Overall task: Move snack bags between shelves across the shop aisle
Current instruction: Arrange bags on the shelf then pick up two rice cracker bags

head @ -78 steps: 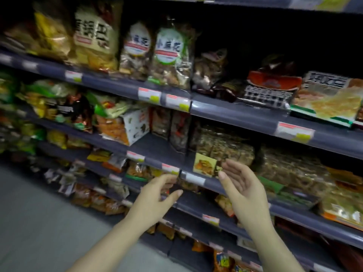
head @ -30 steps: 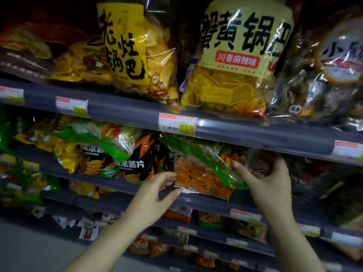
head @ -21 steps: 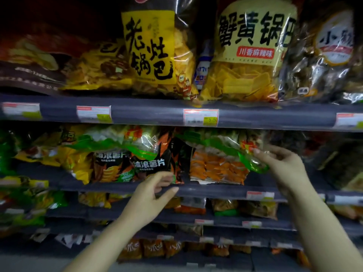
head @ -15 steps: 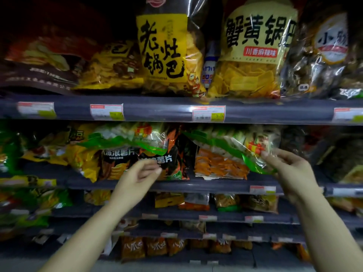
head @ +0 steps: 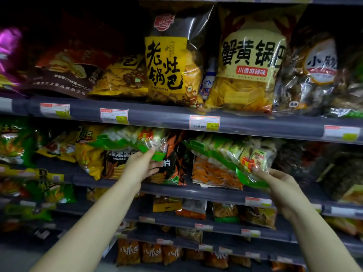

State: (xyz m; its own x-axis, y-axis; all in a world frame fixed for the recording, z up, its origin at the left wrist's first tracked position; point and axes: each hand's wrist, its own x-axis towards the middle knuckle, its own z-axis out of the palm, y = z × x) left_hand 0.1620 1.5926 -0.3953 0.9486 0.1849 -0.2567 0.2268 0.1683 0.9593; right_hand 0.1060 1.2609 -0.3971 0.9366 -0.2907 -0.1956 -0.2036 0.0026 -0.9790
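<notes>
Barely started, we pinch two green snack bags on the second shelf (head: 196, 193): left hand (head: 141, 165) at nine o'clock bag (head: 125, 139), right hand (head: 279, 183) at three o'clock bag (head: 225, 152). Neither has crossed the aisle.

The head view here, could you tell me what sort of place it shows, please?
Most likely a shop's snack aisle: tiered grey shelves carry price tags along their edges, and packaged snack bags crowd every level.
</notes>
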